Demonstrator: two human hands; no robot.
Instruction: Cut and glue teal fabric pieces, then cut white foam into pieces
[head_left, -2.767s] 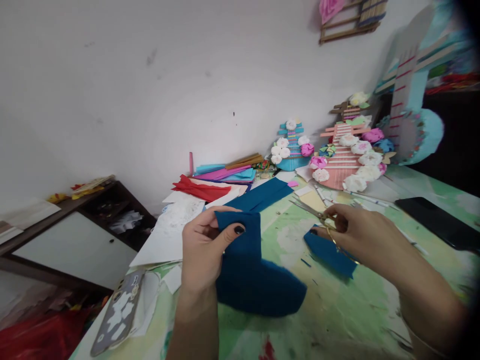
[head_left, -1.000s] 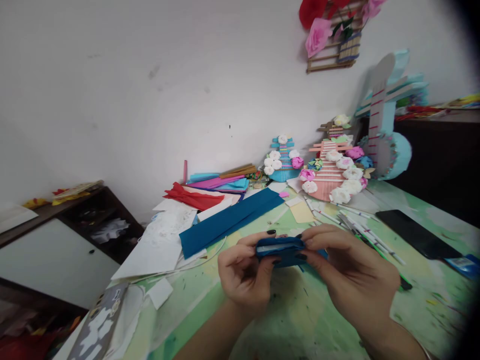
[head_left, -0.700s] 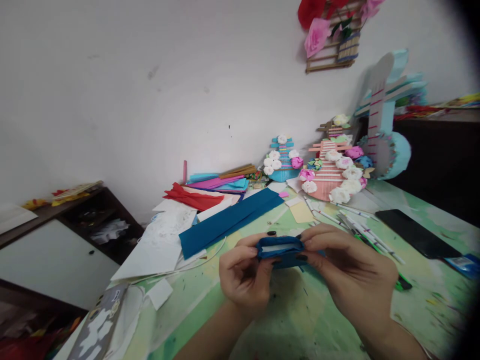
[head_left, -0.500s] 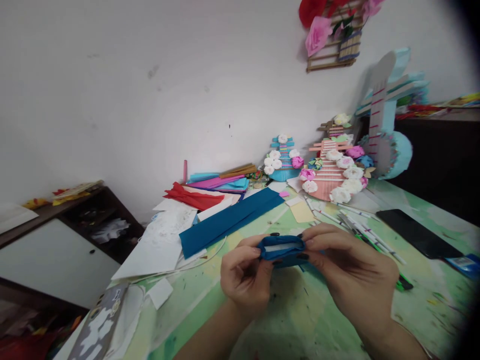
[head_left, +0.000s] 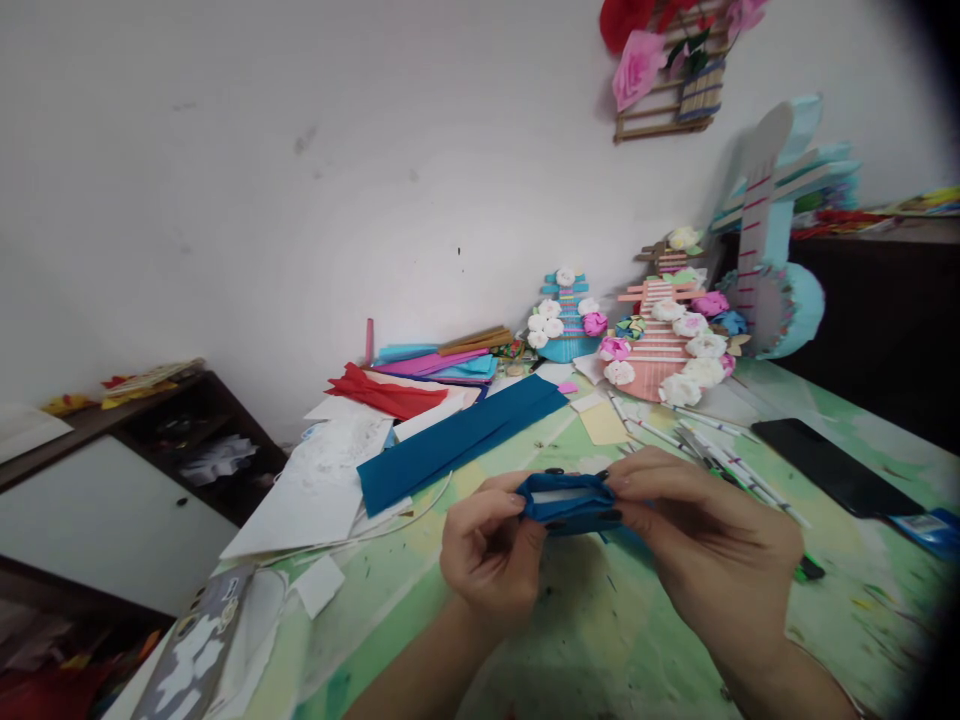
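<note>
Between both hands, above the table, is a small piece wrapped in dark blue crepe paper [head_left: 574, 522], with a white inside showing through its narrow opening. My left hand [head_left: 491, 555] pinches its left end between thumb and fingers. At the right end, my right hand [head_left: 705, 545] grips the blue paper with thumb and forefinger. A strip of the blue paper trails under the right hand, partly hidden. Behind the hands lies a long folded length of blue crepe paper [head_left: 457, 440].
The green patterned table [head_left: 405, 610] holds white sheets [head_left: 315, 485], red crepe paper [head_left: 382, 390], white sticks [head_left: 750, 470] and a black phone [head_left: 832, 465]. Flower-decorated lute shapes [head_left: 660, 350] stand by the wall. A patterned case [head_left: 199, 640] lies at front left, beside a cabinet [head_left: 112, 510].
Both hands keep their grip on the blue-wrapped piece. The right hand has shifted very slightly to the right, and the opening has changed shape a little.
</note>
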